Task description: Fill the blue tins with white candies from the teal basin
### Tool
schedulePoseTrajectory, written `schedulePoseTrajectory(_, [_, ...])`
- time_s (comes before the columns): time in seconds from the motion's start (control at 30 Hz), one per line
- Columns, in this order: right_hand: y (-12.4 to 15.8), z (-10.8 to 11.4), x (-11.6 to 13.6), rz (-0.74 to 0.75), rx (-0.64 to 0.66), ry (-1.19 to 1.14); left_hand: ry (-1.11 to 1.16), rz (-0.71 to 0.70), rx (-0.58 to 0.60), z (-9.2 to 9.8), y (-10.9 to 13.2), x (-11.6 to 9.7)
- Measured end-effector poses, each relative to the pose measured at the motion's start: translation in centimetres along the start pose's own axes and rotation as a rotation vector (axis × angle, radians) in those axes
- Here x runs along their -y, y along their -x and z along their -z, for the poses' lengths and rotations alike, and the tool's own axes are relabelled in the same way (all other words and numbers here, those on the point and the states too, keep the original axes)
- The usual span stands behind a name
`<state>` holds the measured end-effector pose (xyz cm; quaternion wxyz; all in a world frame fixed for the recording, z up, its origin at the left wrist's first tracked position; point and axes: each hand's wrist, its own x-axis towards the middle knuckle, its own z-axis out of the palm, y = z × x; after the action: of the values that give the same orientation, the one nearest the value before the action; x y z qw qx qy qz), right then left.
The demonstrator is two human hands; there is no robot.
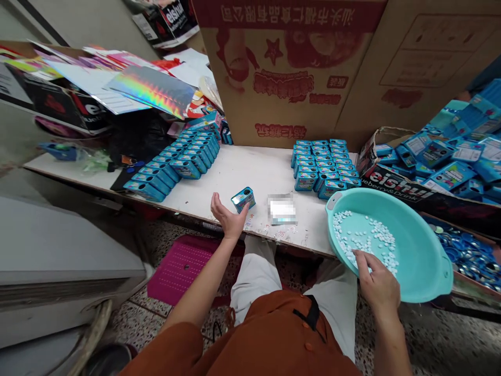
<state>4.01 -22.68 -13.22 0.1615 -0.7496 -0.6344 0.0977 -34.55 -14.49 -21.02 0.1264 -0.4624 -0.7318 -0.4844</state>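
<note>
My left hand (229, 218) is palm up at the front edge of the white table (250, 172), its fingertips on a small blue tin (243, 199) that stands tilted on the table. My right hand (376, 282) reaches into a teal plastic basin (422, 256) and its fingers rest among several small white tablets (368, 240) spread over the basin's bottom. Whether it has any pinched is unclear.
Rows of blue tins lie at the left (176, 164) and in a block at the centre right (324, 167). Large cardboard boxes (289, 78) stand behind. A box of blue tins (450, 162) and a tray of lids (469, 256) sit right. A pink stool (183, 266) is underneath.
</note>
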Motion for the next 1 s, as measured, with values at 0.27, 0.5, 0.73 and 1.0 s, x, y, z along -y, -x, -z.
schedulePoseTrajectory(0.27, [-0.2,0.0,-0.4,-0.016,0.06,-0.018,0.188,0.159,0.449,-0.6,-2.4,-0.7])
schedulePoseTrajectory(0.5, [-0.1,0.1,-0.5,-0.019,0.05,-0.05,0.48,0.104,0.596,-3.4,-1.8,-7.1])
schedulePoseTrajectory(0.73, [-0.3,0.1,-0.8,0.049,0.022,-0.045,0.438,0.082,0.664,-5.7,-0.1,-7.7])
schedulePoseTrajectory(1.0, [-0.1,0.1,-0.9,0.014,0.102,-0.124,0.21,-0.033,0.496,-3.0,1.4,-2.4])
